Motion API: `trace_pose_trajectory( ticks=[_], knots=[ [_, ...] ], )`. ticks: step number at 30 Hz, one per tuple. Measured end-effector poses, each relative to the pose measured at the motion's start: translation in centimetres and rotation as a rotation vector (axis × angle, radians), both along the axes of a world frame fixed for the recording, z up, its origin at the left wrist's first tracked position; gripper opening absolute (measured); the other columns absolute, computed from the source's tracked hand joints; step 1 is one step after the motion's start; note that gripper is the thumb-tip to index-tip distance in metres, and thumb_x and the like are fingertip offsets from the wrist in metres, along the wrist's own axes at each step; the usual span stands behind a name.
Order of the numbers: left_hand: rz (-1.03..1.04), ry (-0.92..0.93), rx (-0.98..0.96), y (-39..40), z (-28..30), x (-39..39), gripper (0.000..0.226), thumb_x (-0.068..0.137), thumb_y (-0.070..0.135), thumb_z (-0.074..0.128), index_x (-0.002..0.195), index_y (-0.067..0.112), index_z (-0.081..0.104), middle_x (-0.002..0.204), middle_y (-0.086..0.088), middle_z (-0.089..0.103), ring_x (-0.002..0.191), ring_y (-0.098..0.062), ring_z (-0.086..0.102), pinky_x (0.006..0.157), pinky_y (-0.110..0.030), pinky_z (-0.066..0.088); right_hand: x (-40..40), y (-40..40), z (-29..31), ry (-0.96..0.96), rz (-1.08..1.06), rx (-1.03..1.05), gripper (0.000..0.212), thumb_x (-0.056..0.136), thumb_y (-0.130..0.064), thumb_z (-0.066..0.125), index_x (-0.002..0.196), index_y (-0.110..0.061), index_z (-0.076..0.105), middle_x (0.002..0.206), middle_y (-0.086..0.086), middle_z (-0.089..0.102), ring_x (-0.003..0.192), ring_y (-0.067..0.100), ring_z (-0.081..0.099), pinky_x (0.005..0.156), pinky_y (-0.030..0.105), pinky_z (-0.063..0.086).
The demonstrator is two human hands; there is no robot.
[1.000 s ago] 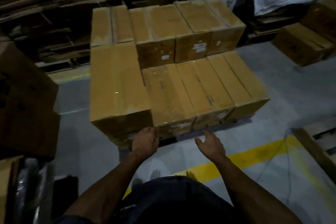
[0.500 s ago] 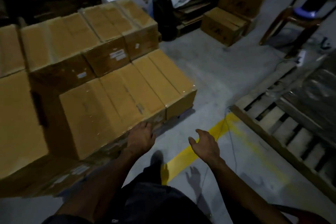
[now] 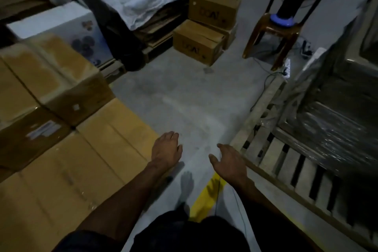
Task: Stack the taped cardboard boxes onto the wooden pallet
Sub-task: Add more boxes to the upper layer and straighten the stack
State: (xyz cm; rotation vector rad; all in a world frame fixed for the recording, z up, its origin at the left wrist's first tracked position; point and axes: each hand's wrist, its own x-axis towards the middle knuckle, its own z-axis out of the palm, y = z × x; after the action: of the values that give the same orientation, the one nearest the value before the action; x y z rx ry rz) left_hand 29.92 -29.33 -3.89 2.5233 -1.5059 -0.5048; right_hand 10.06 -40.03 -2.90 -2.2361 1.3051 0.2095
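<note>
Head view: your left hand point(image 3: 166, 149) and right hand point(image 3: 229, 161) hung slack-fingered, holding nothing. Loose cardboard boxes point(image 3: 197, 42) lay well ahead, slightly right, long axis slanting away rightward; neither hand clearly nearer.

We count two hands: the left hand point(image 3: 166, 149) and the right hand point(image 3: 229, 161). In the stack on the left we see at least four taped cardboard boxes point(image 3: 86, 155), two on the upper tier and two on the lower; the frame edge cuts off any more. Across the floor stand three printed brown boxes point(image 3: 197, 44), the farthest only partly visible. We count one white box point(image 3: 61, 24), one wooden pallet point(image 3: 286, 159), one brown plastic chair point(image 3: 276, 30) and one yellow floor line point(image 3: 206, 198).
</note>
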Motion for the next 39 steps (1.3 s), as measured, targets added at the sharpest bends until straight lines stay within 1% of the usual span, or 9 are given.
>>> trace_pose_trajectory(
  ticks=[4,7,12,19,25,29,31,33,39],
  knots=[
    [-0.007,-0.008,-0.011,-9.7,-0.2,3.3,0.054,0.092,0.035,0.043,0.133,0.002,0.054,0.136,-0.018,0.056,0.125,-0.034,0.053,0.104,-0.039,0.041,2.4,-8.9,0.0,-0.008,-0.052,0.016,0.064,0.098,-0.051,0.049,0.151,-0.015,0.039,0.154,0.008,0.041,0.142,0.026,0.035,0.116,0.035,0.029],
    [0.049,0.022,0.070,-16.0,-1.7,5.7,0.058,0.094,0.040,0.038,0.140,0.006,0.047,0.142,-0.014,0.050,0.129,-0.031,0.048,0.105,-0.038,0.038,4.6,-16.2,-1.2,-0.003,-0.052,0.024,0.064,0.098,-0.050,0.049,0.151,-0.015,0.039,0.152,0.008,0.042,0.140,0.028,0.038,0.114,0.036,0.031],
    [0.136,0.050,0.109,-26.6,-3.8,9.5,0.053,0.100,0.035,0.044,0.145,0.006,0.040,0.146,-0.014,0.046,0.131,-0.031,0.046,0.107,-0.036,0.038,8.9,-29.5,-3.0,-0.003,0.000,0.047,0.063,0.097,-0.049,0.051,0.149,-0.014,0.041,0.149,0.012,0.046,0.136,0.030,0.042,0.111,0.038,0.035],
    [0.295,0.062,0.068,-41.3,-0.9,14.5,0.052,0.100,0.032,0.048,0.144,0.005,0.041,0.146,-0.015,0.045,0.131,-0.032,0.045,0.106,-0.038,0.035,15.7,-47.2,0.1,0.003,0.127,0.034,0.063,0.097,-0.048,0.052,0.149,-0.014,0.041,0.149,0.012,0.045,0.136,0.030,0.041,0.112,0.037,0.035],
    [0.312,0.102,0.107,-52.9,-3.7,19.2,0.053,0.100,0.034,0.046,0.145,0.006,0.041,0.148,-0.013,0.044,0.133,-0.029,0.044,0.108,-0.035,0.034,20.6,-59.8,-1.1,0.011,0.168,0.004,0.064,0.098,-0.049,0.049,0.152,-0.016,0.036,0.155,0.009,0.038,0.141,0.029,0.035,0.112,0.037,0.030],
    [0.295,0.152,0.142,-62.8,-6.6,24.1,0.054,0.100,0.035,0.045,0.146,0.006,0.039,0.149,-0.014,0.043,0.134,-0.030,0.043,0.109,-0.037,0.034,24.6,-69.2,-3.8,0.056,0.172,0.014,0.069,0.095,-0.057,0.047,0.148,-0.013,0.042,0.148,0.013,0.045,0.135,0.033,0.043,0.106,0.041,0.038],
    [0.264,0.169,0.170,-67.7,-6.6,26.7,0.055,0.100,0.037,0.042,0.146,0.006,0.039,0.149,-0.014,0.042,0.133,-0.029,0.043,0.109,-0.036,0.035,26.6,-73.7,-4.4,0.041,0.181,-0.030,0.085,0.088,-0.070,0.034,0.137,-0.005,0.054,0.134,0.022,0.056,0.122,0.040,0.055,0.096,0.047,0.047],
    [0.230,0.155,0.188,-72.7,-6.0,29.5,0.058,0.099,0.040,0.038,0.146,0.005,0.039,0.148,-0.014,0.043,0.133,-0.029,0.044,0.108,-0.036,0.035,28.6,-78.6,-4.5,0.027,0.190,-0.027,0.096,0.081,-0.075,0.026,0.132,-0.001,0.059,0.126,0.026,0.060,0.115,0.044,0.059,0.089,0.050,0.051],
    [0.198,0.072,0.154,-87.0,-3.0,36.4,0.052,0.099,0.033,0.046,0.144,0.007,0.042,0.146,-0.013,0.045,0.131,-0.031,0.044,0.107,-0.039,0.035,34.7,-91.8,-1.7,0.011,0.208,-0.086,0.088,0.082,-0.068,0.032,0.137,-0.003,0.054,0.135,0.028,0.055,0.123,0.045,0.054,0.093,0.052,0.048]
  ],
)
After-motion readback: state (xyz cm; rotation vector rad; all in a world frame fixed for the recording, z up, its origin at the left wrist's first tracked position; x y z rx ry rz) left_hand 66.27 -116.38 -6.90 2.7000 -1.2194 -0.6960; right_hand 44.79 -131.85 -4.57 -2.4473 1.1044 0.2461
